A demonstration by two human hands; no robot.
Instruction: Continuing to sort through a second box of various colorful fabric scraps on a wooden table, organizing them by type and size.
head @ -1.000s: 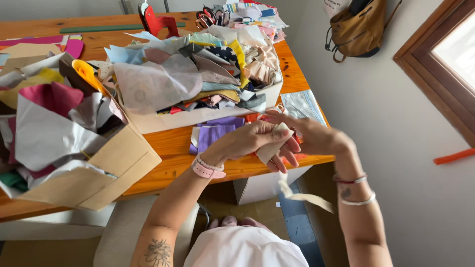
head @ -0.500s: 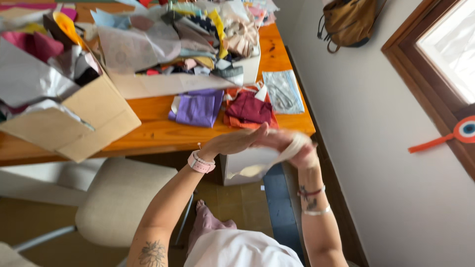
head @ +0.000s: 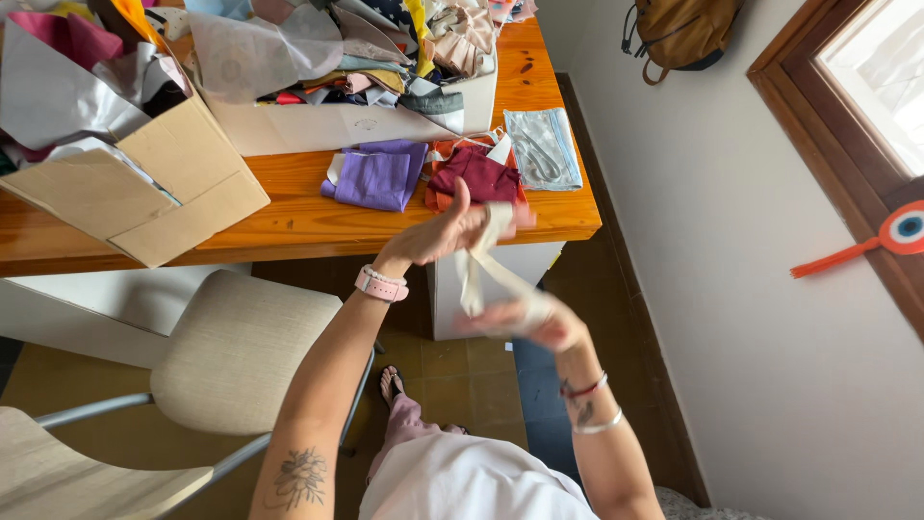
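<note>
Strip stretched taut between hands, clear of tabletop; left hand fingers pinched on upper end; right hand blurred, apparently gripping lower end.

- The left hand is raised just in front of the wooden table's near edge; the right hand is lower and to its right.
- A pale fabric strip runs between both hands.
- On the table behind the left hand lie a folded purple cloth, then a dark red cloth to its right.
- An open cardboard box sits at the table's left.
- A padded beige chair stands left of the left forearm.
</note>
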